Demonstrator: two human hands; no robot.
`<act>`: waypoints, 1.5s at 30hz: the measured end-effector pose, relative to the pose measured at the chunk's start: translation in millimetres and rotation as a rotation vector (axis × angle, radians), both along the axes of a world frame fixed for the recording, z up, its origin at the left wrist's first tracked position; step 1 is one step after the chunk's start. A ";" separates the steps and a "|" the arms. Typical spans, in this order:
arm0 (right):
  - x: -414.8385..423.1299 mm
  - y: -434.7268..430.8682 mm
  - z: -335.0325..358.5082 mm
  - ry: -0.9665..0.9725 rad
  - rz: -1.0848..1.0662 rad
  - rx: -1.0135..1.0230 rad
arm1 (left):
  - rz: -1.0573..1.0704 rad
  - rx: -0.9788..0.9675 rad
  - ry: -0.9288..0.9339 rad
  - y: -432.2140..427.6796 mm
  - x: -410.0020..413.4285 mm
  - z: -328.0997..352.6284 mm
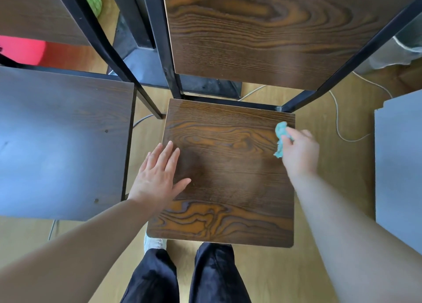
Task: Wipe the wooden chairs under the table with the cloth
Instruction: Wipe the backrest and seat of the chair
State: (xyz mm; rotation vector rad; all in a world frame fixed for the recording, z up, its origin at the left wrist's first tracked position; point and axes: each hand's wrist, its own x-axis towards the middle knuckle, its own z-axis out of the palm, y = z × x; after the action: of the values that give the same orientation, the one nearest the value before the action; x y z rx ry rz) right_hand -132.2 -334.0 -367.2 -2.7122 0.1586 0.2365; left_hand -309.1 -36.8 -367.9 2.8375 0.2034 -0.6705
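- Directly below you, the pale wood floor (274,275) fills the gaps between the furniture.
- You're looking down on a wooden chair (228,188). Its dark-grained seat sits dead centre and its backrest (262,28) rises at the top of view, held in a black metal frame (342,69).
- To your left stands a second chair (61,143), its seat glaring blue-grey, close beside the first but not touching.
- At the right edge is a grey panel (399,154), apart from the chair.
- Your dark trousers (214,275) show at the bottom, just in front of the seat's near edge.
- Your left hand (157,177) lies palm down on the left part of the seat. The fingers (167,156) are straight and a little spread, thumb out to the side, holding nothing.
- Your right hand (299,152) is at the seat's far right edge, fingers curled in, bunching the cloth.
- The cloth (281,131) is teal and crumpled. It sticks out of your right fist and touches the seat near the rear right corner.
- A white cable (338,124) loops on the floor right of the chair.
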 end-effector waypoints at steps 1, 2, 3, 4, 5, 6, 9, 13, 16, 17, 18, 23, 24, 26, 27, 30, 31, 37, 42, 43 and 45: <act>3.7 -8.6 -0.1 0.008 -0.026 -0.016 | 0.003 0.000 0.007 -1.2 1.5 -0.3; 6.5 -14.4 -0.3 0.030 -0.038 -0.011 | 0.005 0.001 0.020 -2.4 2.4 -1.1; 8.3 -17.4 -0.9 0.059 -0.037 0.007 | 0.006 0.003 0.030 -3.6 3.3 -1.2; 8.7 -18.7 -1.8 0.085 -0.023 0.030 | 0.004 0.006 0.037 -4.8 3.5 -1.6; 7.7 -17.9 -2.7 0.104 -0.005 0.057 | 0.002 0.010 0.039 -5.9 3.7 -1.4; 5.4 -16.4 -4.0 0.114 0.008 0.082 | 0.002 0.009 0.040 -6.9 3.2 -1.3; -2.3 -10.8 -7.5 0.122 0.014 0.132 | 0.013 -0.003 0.040 -9.0 0.5 -0.7; -13.3 6.2 -8.9 0.165 0.041 0.146 | 0.030 -0.001 0.024 -7.0 -5.0 -1.5; -25.1 28.4 -10.5 0.204 0.050 0.164 | 0.052 -0.005 0.030 -2.1 -10.8 -2.9; -29.6 36.6 -11.1 0.207 0.068 0.162 | 0.060 -0.009 0.035 -0.4 -13.2 -3.6; -34.0 44.6 -11.7 0.207 0.085 0.170 | 0.069 -0.012 0.038 1.7 -15.7 -3.9; -58.7 88.9 -17.5 0.193 0.219 0.201 | 0.096 -0.022 0.049 13.8 -30.3 -4.2; -65.1 97.9 -18.6 0.195 0.248 0.210 | 0.095 -0.022 0.052 16.1 -34.0 -3.8; -78.1 112.4 -21.3 0.188 0.338 0.197 | 0.090 -0.024 0.045 20.7 -42.1 -1.8; -84.3 117.8 -22.8 0.179 0.398 0.174 | 0.088 -0.028 0.041 22.9 -46.2 -0.6; -102.3 129.6 -25.6 0.180 0.516 0.155 | 0.072 -0.044 0.040 28.1 -59.3 4.7; -110.6 133.8 -26.3 0.187 0.538 0.157 | 0.062 -0.051 0.042 29.6 -64.5 6.4; -185.2 154.1 -28.7 0.250 0.614 0.161 | 0.001 -0.076 0.065 37.0 -95.2 16.7; -241.4 156.9 -15.6 0.253 0.615 0.206 | -0.115 -0.026 0.095 45.3 -113.6 30.7; -245.1 157.5 -13.1 0.271 0.583 0.218 | -0.142 -0.018 0.096 46.4 -116.1 34.9; -245.9 155.0 -8.5 0.313 0.481 0.277 | -0.190 -0.004 0.091 47.6 -118.6 42.1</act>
State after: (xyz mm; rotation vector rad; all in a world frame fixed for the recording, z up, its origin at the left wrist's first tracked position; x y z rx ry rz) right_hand -378.1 -179.0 -375.7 -2.3808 -0.4143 0.7619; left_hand -427.8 10.8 -325.8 2.8487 -0.0543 -0.8372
